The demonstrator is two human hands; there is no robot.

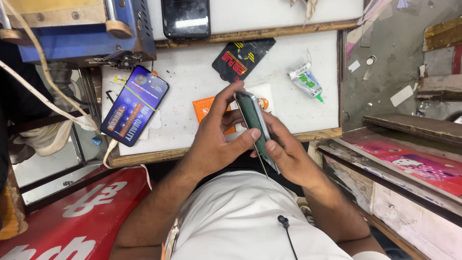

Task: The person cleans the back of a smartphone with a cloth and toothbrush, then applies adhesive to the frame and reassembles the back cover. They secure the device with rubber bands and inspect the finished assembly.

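Note:
Both my hands hold a thin dark green phone panel (pixel 253 119) edge-on above the front edge of the white worktable (pixel 192 82). My left hand (pixel 214 139) grips its left side, thumb across the lower part and fingers at its top end. My right hand (pixel 288 151) supports it from the right, thumb pressed near its lower end. A thin strip or wire hangs from the panel's bottom. An orange packet (pixel 203 107) and a white card (pixel 264 98) lie on the table just behind my hands.
A purple-wrapped phone (pixel 134 105) lies at the table's left, a black packet (pixel 240 58) and a small glue tube (pixel 305 82) farther back. A dark phone (pixel 186 18) rests on the upper shelf beside a blue machine (pixel 82 33). A red board (pixel 72 216) is lower left, a pink-topped bench (pixel 409 163) right.

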